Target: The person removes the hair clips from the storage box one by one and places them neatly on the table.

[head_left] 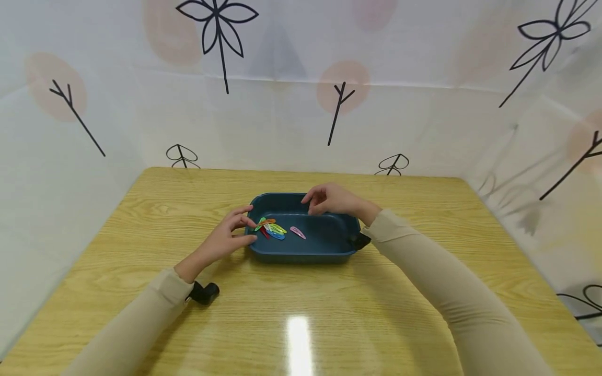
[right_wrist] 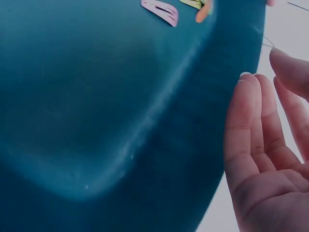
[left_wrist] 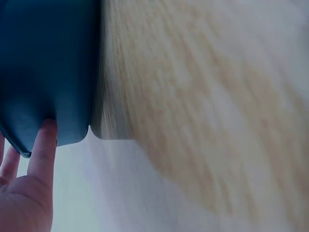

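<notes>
One pink clip point(head_left: 298, 232) lies by itself on the floor of a dark blue tray point(head_left: 301, 258), just right of a loose heap of clips point(head_left: 278, 229) in orange, green, yellow, blue and red near the tray's left end. They look like small snap hair clips, so likely light, thin and springy; lying flat on smooth plastic, they would probably skid under a fingertip. A pinch across the long edges near the middle, or a nail under the rounded end, should suit them best. The tray itself looks stiff and easy to steady by its rim.

The left hand point(head_left: 227, 235) is at the tray's left end, its grip loosely spread, fingers over the rim beside the heap; whether a fingertip touches the nearest clip I cannot tell. The right hand point(head_left: 336, 199) hangs over the far right side, fingers gently bent, thumb apart from them, nothing visible in its grip. Around the tray is the wood-grain table point(head_left: 301, 295), and beyond it a patterned white cloth point(head_left: 282, 130).
</notes>
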A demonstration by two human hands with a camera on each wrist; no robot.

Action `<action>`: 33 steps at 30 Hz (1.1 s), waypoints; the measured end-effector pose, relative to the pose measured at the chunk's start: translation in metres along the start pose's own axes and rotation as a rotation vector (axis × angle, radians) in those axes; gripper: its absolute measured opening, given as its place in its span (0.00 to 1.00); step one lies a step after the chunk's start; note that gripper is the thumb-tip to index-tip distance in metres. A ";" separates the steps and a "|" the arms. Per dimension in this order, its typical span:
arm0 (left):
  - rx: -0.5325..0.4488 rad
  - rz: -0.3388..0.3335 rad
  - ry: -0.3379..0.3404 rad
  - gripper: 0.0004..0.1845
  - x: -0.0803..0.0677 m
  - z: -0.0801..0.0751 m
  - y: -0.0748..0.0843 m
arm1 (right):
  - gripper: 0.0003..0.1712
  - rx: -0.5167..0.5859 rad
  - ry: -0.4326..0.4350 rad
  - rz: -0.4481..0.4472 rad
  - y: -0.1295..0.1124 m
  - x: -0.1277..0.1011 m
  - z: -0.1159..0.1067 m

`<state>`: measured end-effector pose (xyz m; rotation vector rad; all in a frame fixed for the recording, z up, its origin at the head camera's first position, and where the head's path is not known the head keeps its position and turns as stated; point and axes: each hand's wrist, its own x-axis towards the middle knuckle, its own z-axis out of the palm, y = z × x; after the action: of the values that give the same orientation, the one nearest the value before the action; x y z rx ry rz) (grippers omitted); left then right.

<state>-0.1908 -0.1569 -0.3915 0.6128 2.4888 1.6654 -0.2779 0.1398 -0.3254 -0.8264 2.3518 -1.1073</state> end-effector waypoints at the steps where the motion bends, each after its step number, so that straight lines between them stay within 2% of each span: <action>1: -0.001 -0.004 0.002 0.13 0.000 0.000 0.000 | 0.18 -0.010 -0.011 -0.004 0.000 0.002 0.002; 9: 0.011 0.009 0.006 0.13 -0.001 -0.001 -0.002 | 0.17 -0.089 -0.081 -0.039 0.006 0.018 0.013; 19: 0.010 0.005 -0.002 0.13 0.002 0.001 -0.001 | 0.17 -0.162 -0.191 -0.026 0.020 0.027 0.027; 33: -0.002 -0.004 0.005 0.13 0.001 0.001 -0.001 | 0.17 -0.277 -0.244 -0.031 0.017 0.030 0.034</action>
<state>-0.1918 -0.1556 -0.3923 0.6041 2.4897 1.6701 -0.2859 0.1103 -0.3621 -1.0326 2.3178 -0.6553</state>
